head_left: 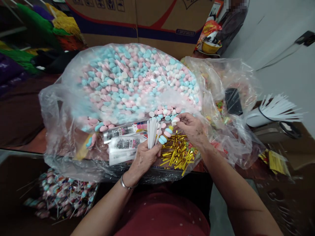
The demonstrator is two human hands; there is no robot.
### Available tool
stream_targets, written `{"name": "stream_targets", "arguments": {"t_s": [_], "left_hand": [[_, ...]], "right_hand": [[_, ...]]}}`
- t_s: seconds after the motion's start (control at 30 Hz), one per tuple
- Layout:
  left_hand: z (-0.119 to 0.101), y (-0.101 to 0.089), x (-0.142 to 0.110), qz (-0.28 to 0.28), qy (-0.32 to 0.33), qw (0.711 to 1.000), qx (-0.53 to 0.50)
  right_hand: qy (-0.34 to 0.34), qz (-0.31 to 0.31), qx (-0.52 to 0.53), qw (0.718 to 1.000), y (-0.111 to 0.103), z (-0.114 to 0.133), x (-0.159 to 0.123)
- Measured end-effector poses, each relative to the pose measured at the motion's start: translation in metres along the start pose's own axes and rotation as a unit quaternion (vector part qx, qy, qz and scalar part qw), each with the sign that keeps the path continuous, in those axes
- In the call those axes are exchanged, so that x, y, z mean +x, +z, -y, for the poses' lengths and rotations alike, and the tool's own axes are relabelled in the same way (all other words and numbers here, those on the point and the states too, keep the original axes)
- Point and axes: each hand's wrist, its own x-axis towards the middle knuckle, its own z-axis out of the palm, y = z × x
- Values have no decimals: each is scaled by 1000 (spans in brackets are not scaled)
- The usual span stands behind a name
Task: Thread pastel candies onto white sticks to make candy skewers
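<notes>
My left hand (145, 157) is closed round a bundle of thin white sticks (153, 131). The same hand holds a skewer of marshmallows (165, 136), with blue, pink and yellow pieces stacked along it, tilted up to the right. At its upper end, my right hand (190, 127) pinches a pink-and-white marshmallow (175, 121). Under the skewer lies a pile of gold foil twist ties (176, 154). Behind the hands spreads a large clear bag full of pink, blue and white marshmallows (137, 75), some spilling from its mouth.
White printed wrappers (125, 147) lie left of my hands. At the lower left, a cardboard box (14, 193) holds many finished-looking candy skewers (66, 193). A second clear bag (236, 72), a dark phone-like object (233, 101) and tied white sticks (278, 109) are on the right.
</notes>
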Motion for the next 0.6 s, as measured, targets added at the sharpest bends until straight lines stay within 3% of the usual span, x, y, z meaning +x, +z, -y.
{"name": "stream_targets", "arguments": {"t_s": [0.2,0.5,0.6], "left_hand": [[4,-2,2,-1,24,1000,17],[10,-4,2,-3,24,1000,11],[12,-5,3,6,27,999,17]], "right_hand": [[-16,25,18,999,3,1,-3],[-142,35,-68,987,0,-3,-7],[-114,52,-58,990,-2,-2,-6]]}}
